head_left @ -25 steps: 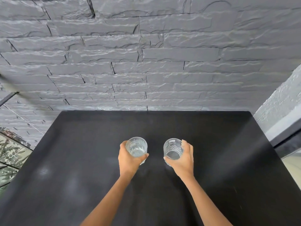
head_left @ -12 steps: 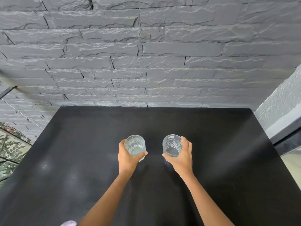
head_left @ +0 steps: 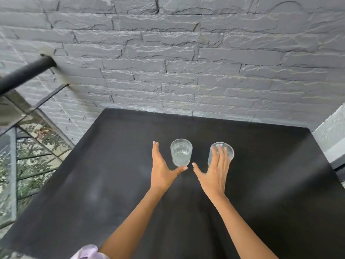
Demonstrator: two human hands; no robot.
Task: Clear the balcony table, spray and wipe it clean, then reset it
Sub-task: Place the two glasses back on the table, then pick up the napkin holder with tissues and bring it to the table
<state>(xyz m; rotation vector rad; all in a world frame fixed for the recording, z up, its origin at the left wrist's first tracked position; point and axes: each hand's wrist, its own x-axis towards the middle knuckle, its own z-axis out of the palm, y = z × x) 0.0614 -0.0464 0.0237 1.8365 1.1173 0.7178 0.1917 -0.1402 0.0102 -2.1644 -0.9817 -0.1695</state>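
Note:
Two clear drinking glasses stand upright side by side on the black balcony table (head_left: 270, 193). The left glass (head_left: 181, 153) is next to my left hand (head_left: 162, 168), whose fingers are straight and spread; the thumb tip lies by the glass's base. My right hand (head_left: 215, 173) is also spread with straight fingers, and it covers the near side of the right glass (head_left: 226, 149). Neither hand grips a glass.
A grey stone-clad wall (head_left: 186, 71) runs along the table's far edge. A black handrail (head_left: 26, 73) and a glass balcony panel with greenery behind it (head_left: 28, 156) stand at the left. A white wall corner (head_left: 332, 131) is at the right.
Both hands have let go of the glasses and spread their fingers. The glasses now stand free on the table. The view has tilted and shifted, bringing in the railing at left.

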